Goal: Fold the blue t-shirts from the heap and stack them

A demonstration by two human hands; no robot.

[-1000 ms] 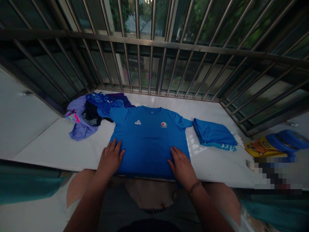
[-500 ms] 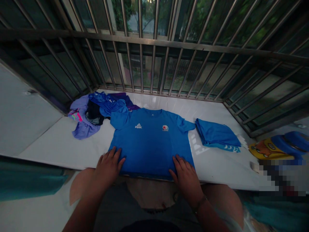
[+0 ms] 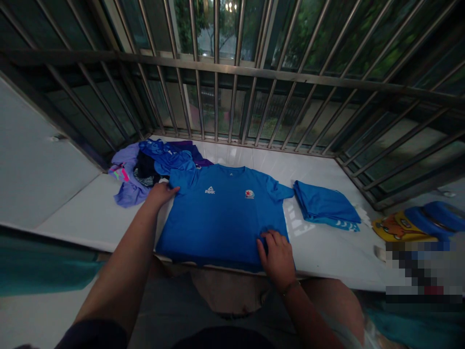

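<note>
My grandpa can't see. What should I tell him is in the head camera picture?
A blue T-shirt lies spread on a white ledge, the person's left hand at one sleeve, right hand on its lower front. Folded blue fabric lies right, a clothes pile left.

Looks out from the person's head, forward and down, from above the near side of the ledge [image 3: 327,252]. Faces the far bars [image 3: 232,71] almost head-on. Catches the shirt [image 3: 225,213] mid-view, near enough for reading the chest print, and sees the left hand [image 3: 162,195] and right hand [image 3: 279,257] from behind. Spreads wide, from clothes [image 3: 170,160] far left to a container [image 3: 401,227] on the right.
</note>
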